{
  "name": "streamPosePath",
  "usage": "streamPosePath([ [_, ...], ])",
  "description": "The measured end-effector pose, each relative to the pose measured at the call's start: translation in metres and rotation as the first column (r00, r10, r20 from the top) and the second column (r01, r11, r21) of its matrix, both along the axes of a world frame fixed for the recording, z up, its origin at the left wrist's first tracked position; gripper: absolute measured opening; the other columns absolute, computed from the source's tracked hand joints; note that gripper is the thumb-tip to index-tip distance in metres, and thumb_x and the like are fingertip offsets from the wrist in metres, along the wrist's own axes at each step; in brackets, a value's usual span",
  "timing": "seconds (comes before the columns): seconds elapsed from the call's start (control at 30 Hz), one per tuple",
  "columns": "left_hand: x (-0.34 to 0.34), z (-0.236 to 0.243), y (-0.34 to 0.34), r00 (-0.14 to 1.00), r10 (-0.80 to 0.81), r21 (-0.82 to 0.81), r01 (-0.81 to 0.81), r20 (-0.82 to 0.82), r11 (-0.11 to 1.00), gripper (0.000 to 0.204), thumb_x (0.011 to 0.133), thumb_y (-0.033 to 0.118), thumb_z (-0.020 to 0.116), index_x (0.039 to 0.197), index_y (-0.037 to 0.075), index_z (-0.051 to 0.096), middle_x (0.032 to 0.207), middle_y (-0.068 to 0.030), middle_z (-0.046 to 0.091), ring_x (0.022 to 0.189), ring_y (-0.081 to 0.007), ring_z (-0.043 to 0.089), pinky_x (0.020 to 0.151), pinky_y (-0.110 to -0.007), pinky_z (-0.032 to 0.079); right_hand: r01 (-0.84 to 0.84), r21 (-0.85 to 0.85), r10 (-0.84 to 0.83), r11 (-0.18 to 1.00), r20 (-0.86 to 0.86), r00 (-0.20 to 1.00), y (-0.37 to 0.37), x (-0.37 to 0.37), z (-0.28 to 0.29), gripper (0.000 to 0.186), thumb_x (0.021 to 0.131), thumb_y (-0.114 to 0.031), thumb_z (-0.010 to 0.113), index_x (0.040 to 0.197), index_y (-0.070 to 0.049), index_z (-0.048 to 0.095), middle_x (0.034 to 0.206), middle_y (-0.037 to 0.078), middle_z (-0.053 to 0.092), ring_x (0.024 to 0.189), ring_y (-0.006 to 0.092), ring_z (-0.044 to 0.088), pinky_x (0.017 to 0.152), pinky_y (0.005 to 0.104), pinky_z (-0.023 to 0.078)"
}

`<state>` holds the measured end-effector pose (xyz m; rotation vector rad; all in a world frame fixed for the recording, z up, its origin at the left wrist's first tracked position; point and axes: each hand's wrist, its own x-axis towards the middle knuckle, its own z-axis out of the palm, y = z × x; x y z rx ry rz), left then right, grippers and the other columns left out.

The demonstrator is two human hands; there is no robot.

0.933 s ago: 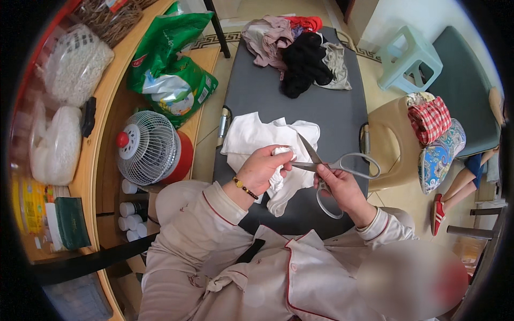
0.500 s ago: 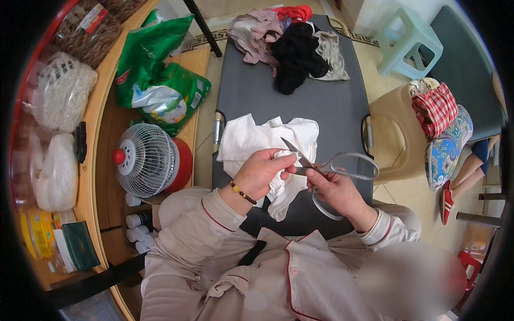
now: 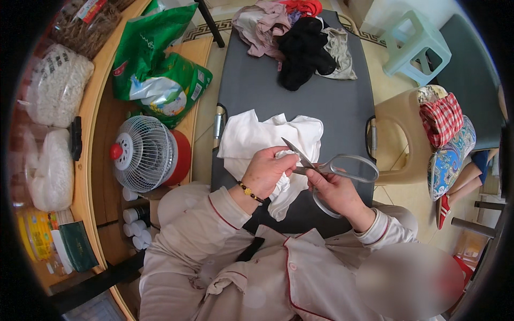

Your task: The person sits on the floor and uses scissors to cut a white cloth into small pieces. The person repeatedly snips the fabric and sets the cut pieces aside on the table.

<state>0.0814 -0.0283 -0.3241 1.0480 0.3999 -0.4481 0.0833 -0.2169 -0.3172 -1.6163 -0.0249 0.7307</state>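
Observation:
My left hand (image 3: 266, 174), with a beaded bracelet at the wrist, pinches a bunched part of a white garment (image 3: 254, 134), which lies spread over the dark grey folding bed (image 3: 295, 101). My right hand (image 3: 334, 190) grips large grey-handled scissors (image 3: 353, 166); the blades are at the bunched cloth beside my left fingers, slightly parted. A sleeve-like piece of the white cloth hangs below my hands.
Clothes (image 3: 300, 51) are piled at the bed's far end. Left: wooden shelving (image 3: 85, 192), green bags (image 3: 160, 91), a fan (image 3: 144, 152). Right: beige plastic seat (image 3: 396, 139) bearing cushions (image 3: 450, 158), green stool (image 3: 412, 48), padded chair (image 3: 471, 69), another person's legs (image 3: 458, 187).
The scissor blades have closed somewhat around the bunched cloth since the earliest frame. My left hand still holds the fabric; the view has shifted slightly.

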Motion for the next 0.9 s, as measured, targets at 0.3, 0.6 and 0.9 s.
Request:
streamPosePath([
  [0.3,0.003,-0.003,-0.002,0.999,0.007,0.081,-0.004,-0.032,0.997,0.012,0.083,0.004,0.06,0.09,-0.005,0.06,0.071,-0.0038,0.055,0.062,-0.009,0.049,0.056,-0.021,0.038,-0.029,0.028,0.031,0.999,-0.074,0.997,-0.005,0.001,-0.008,0.026,0.093,-0.028,0.057,0.09,-0.004,0.063,0.068,-0.003,0.055,0.06,0.0049,0.045,0.054,0.0215,0.037],
  [0.6,0.004,-0.003,0.007,0.994,-0.11,0.19,0.112,-0.021,0.975,0.012,0.082,0.005,0.059,0.088,-0.004,0.063,0.072,-0.0026,0.058,0.061,-0.0089,0.05,0.056,-0.022,0.04,-0.048,0.04,0.054,0.998,-0.175,0.983,-0.004,-0.002,-0.003,0.024,0.095,-0.032,0.053,0.087,-0.011,0.062,0.07,-0.007,0.054,0.06,0.001,0.042,0.048,0.0177,0.03],
  [0.9,0.004,0.005,0.016,0.983,-0.178,0.251,0.181,-0.037,0.951,0.022,0.083,0.014,0.063,0.096,-0.004,0.065,0.073,-0.0017,0.059,0.064,-0.0079,0.052,0.053,-0.022,0.04,-0.038,0.023,0.042,0.999,-0.172,0.984,-0.006,-0.003,-0.005,0.024,0.095,-0.033,0.053,0.088,-0.012,0.062,0.069,-0.007,0.054,0.06,0.0006,0.042,0.049,0.017,0.031],
])
